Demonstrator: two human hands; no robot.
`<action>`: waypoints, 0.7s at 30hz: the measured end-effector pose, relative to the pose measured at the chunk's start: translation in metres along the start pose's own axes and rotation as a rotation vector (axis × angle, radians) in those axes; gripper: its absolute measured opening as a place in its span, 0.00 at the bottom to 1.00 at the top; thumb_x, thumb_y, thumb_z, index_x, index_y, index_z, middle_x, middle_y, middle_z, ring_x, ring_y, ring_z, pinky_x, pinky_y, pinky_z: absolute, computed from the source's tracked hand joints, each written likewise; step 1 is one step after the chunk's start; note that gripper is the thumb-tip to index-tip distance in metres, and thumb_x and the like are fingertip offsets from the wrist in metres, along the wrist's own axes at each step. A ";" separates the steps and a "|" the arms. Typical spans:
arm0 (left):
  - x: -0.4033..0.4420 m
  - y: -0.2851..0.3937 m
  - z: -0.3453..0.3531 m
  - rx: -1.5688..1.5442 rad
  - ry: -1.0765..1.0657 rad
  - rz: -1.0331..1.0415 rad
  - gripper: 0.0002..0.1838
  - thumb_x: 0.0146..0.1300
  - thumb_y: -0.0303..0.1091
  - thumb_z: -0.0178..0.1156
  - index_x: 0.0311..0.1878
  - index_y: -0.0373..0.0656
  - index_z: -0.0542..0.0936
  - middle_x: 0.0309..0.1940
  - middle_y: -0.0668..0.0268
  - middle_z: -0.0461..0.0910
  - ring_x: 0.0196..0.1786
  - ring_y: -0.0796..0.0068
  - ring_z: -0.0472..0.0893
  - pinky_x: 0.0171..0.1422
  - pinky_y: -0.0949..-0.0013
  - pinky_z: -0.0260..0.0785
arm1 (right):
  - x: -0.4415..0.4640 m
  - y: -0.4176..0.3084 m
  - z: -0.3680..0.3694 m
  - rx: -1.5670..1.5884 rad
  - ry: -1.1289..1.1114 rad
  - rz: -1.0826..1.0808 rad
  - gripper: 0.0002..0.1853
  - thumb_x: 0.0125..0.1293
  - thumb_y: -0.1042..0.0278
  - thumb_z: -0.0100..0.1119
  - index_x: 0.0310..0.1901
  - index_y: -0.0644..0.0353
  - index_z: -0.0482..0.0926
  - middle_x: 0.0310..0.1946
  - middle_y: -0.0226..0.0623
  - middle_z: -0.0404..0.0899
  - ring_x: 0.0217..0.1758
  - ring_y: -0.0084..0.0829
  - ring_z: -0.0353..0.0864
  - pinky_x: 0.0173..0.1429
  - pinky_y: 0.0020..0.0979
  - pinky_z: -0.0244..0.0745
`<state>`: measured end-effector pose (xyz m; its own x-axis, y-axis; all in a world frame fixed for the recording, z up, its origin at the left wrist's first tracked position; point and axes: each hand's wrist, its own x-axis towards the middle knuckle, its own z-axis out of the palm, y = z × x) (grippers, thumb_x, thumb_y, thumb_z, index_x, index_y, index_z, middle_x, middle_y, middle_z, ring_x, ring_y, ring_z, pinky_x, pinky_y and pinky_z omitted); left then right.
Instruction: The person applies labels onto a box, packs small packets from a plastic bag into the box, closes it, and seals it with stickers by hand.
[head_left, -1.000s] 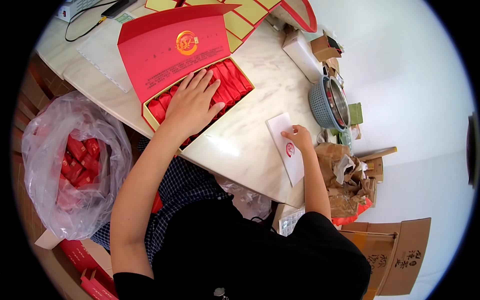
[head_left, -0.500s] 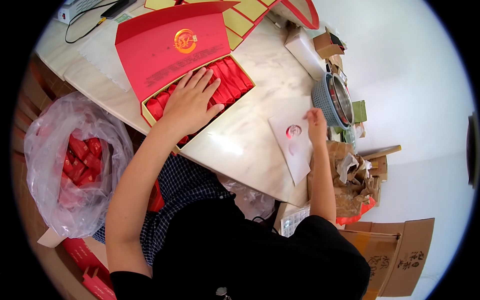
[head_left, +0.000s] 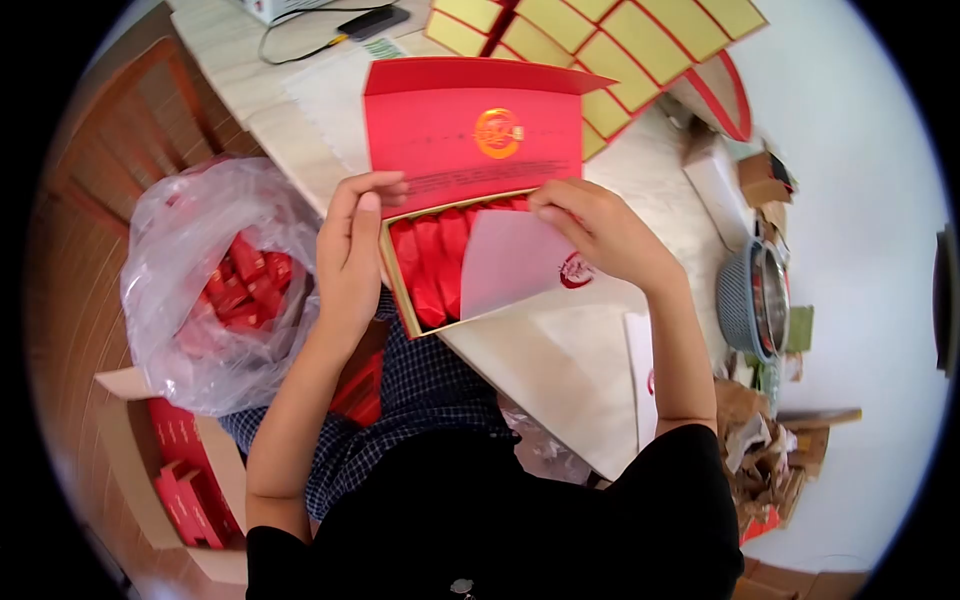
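Observation:
An open red gift box (head_left: 402, 305) with a gold-coloured rim rests on the table, its printed lid (head_left: 430, 125) raised at the back. Red foil packets (head_left: 428, 265) lie in a row inside. My right hand (head_left: 605, 235) pinches the upper edge of a thin translucent paper sheet (head_left: 505, 265) with a red emblem. The sheet hangs over the right part of the box and hides some packets. At the box's left side is my left hand (head_left: 350, 250), fingers parted and bent toward the lid, holding nothing.
A clear plastic bag (head_left: 160, 300) of red packets stands left of the table, above a carton (head_left: 130, 460) of red boxes. Yellow-panelled red boxes (head_left: 650, 50) sit at the back. More emblem sheets (head_left: 640, 340) and a blue-grey basket (head_left: 737, 305) are at right.
My right hand has brought a paper sheet leftward from the pile to above the box. My left hand has lifted off the packets and shifted to the box's left side. The view has turned.

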<state>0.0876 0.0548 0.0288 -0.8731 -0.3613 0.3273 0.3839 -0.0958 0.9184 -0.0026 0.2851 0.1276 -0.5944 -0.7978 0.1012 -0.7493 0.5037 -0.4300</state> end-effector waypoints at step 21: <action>-0.046 -0.036 -0.001 0.232 0.054 -0.098 0.26 0.69 0.35 0.52 0.66 0.36 0.60 0.60 0.56 0.64 0.65 0.64 0.65 0.69 0.59 0.57 | 0.042 -0.003 0.094 -0.045 0.437 -0.087 0.06 0.62 0.76 0.57 0.41 0.61 0.77 0.37 0.40 0.76 0.43 0.43 0.72 0.50 0.37 0.66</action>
<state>0.1139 0.0733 -0.0196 -0.8830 -0.4107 0.2271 0.2131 0.0802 0.9737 0.0026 0.2186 0.0486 -0.5890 -0.6276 0.5091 -0.8081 0.4624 -0.3649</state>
